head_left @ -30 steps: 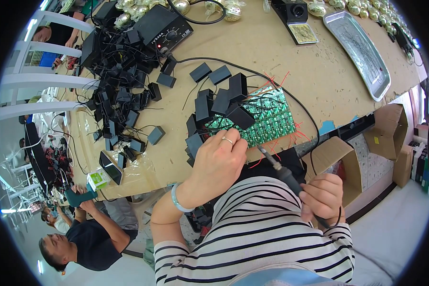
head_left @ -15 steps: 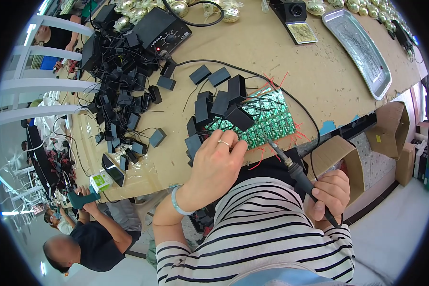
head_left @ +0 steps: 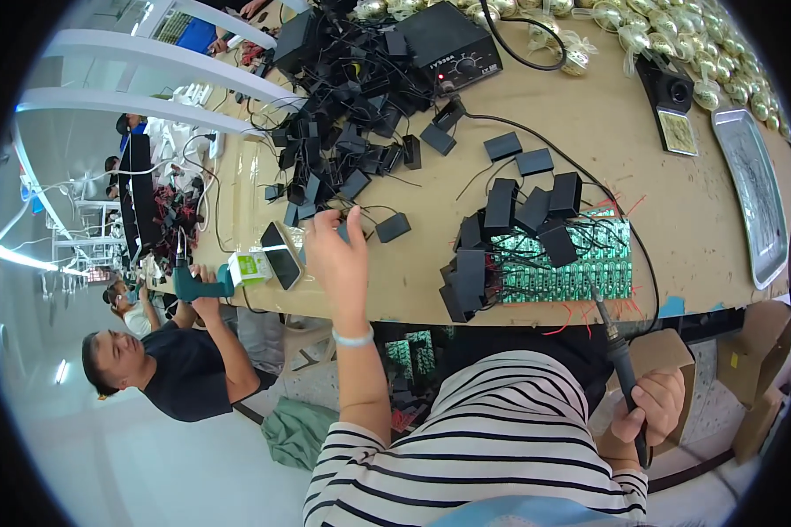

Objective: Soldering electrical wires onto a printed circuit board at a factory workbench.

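"Left hand (head_left: 334, 263) and right hand (head_left: 655, 406): how does each stand?"

"Left: off the green circuit board (head_left: 613, 263), where it works among the wires half a second earlier, and now at the near side of the pile of black boxes (head_left: 365, 123). Its fingers are parted; a dark box (head_left: 344, 231) shows between thumb and fingers, though whether it is grasped cannot be told. Right: wrapped around the handle of the soldering iron (head_left: 622, 358), as before."

"And the iron's tip?"

"Over the lower part of the board, as earlier; contact cannot be determined."

"Where does the board lie?"

"On the table (head_left: 545, 110), near its front edge, with wired black cases (head_left: 501, 206) crowded at its left and upper side and red wires along its margins."

"Does the view differ?"

"Yes. It is turned leftward, so that table and contents appear farther right. Beneath the table edge, more green boards (head_left: 410, 356) now show beside the left forearm, and a green cloth (head_left: 299, 432) appears more fully. A co-worker's power drill (head_left: 200, 285) remains at left, near the phone (head_left: 281, 255)."
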The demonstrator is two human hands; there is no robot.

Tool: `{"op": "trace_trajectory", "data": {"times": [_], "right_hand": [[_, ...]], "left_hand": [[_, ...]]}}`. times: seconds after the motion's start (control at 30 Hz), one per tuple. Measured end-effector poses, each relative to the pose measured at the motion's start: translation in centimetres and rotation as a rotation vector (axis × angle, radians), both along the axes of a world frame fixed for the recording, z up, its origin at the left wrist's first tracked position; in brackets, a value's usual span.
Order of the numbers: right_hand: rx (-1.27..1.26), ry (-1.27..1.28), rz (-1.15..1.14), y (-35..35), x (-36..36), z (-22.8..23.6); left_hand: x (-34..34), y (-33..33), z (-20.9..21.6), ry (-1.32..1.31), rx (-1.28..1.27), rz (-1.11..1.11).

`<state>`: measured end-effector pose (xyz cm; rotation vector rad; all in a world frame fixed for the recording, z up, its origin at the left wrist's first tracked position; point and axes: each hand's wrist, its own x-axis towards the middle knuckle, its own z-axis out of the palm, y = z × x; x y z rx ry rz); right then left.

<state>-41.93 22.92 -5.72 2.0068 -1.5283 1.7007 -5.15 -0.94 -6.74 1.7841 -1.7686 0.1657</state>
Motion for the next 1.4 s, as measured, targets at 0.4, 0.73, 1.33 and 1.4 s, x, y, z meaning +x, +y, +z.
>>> {"op": "trace_trajectory", "data": {"times": [0.4, 0.73, 1.33, 1.4], "right_hand": [[0.034, 0.016, -0.053, 0.0, 0.6, 0.5], [0.079, 0.013, -0.061, -0.9, 1.0, 1.9], [0.162, -0.013, 0.086, -0.1, -0.9, 0.6], [0.159, -0.016, 0.093, -0.3, -1.0, 0.6]], "left_hand": [[-1.8, 0.6, -0.5, 0.69, 0.208, -0.358], [-3.3, -0.8, 2.5, 1.161, 0.161, -0.586], [-16.5, 5.4, 4.7, 0.065, 0.516, -0.931], [-16.6, 5.7, 4.0, 0.009, 0.448, -0.931]]}}
